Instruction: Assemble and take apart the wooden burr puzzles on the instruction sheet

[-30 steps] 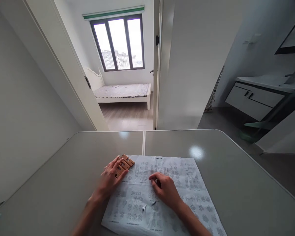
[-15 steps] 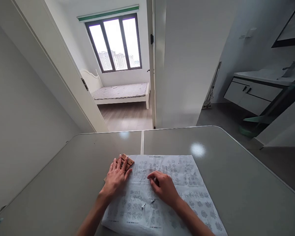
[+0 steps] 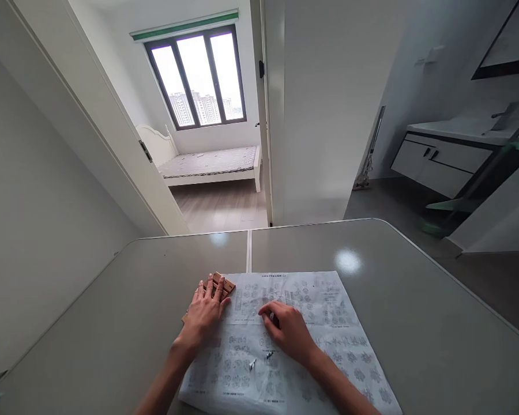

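A printed paper sheet (image 3: 294, 346) with rows of small diagrams lies on the grey table. At its upper left corner, my left hand (image 3: 205, 311) rests flat with fingers spread over a brown wooden slotted block (image 3: 228, 286), which it partly hides. My right hand (image 3: 288, 325) lies on the middle of the sheet, its fingers curled; whatever may be inside them is hidden. Two small silvery pieces, one dark-tipped (image 3: 269, 355) and one paler (image 3: 252, 364), sit on the paper below and left of my right hand.
The grey table (image 3: 134, 323) has a pale seam (image 3: 249, 251) running to its far edge. Beyond it, a doorway shows a bed (image 3: 211, 164) under a window (image 3: 196, 78). At the right stands a washbasin cabinet (image 3: 441, 158).
The camera view has shifted slightly. Both hands stay in almost the same places, and the block and small pieces have not visibly moved on the paper.
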`<state>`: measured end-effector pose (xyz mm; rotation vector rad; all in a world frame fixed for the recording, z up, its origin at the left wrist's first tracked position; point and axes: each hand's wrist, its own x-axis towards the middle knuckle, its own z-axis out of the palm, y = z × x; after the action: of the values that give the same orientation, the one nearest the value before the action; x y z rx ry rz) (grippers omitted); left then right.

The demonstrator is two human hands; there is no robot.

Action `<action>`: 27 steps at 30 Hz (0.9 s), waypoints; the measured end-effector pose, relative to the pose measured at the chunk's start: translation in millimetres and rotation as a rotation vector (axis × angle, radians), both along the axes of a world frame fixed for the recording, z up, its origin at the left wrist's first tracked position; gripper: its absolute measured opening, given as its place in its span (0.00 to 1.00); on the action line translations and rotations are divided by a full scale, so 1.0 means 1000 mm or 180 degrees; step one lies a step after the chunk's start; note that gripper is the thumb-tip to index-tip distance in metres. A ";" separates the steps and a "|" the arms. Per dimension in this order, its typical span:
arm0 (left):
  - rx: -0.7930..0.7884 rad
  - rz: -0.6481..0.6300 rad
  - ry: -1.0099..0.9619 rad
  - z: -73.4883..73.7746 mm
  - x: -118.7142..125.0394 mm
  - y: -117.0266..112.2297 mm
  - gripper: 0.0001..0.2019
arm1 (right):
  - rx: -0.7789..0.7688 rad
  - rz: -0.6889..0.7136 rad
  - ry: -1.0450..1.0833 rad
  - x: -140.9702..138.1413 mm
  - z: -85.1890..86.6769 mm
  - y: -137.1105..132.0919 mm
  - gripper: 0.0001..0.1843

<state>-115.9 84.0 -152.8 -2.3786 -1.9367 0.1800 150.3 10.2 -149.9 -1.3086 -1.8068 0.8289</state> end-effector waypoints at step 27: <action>0.0174 0.0277 0.0063 0.001 0.046 -0.013 0.34 | 0.0015 0.0012 0.0031 0.000 -0.001 -0.002 0.11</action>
<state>-70.1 71.2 -152.0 -2.2521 -2.0108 0.1527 150.8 8.1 -150.7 -1.2966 -1.8032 0.8313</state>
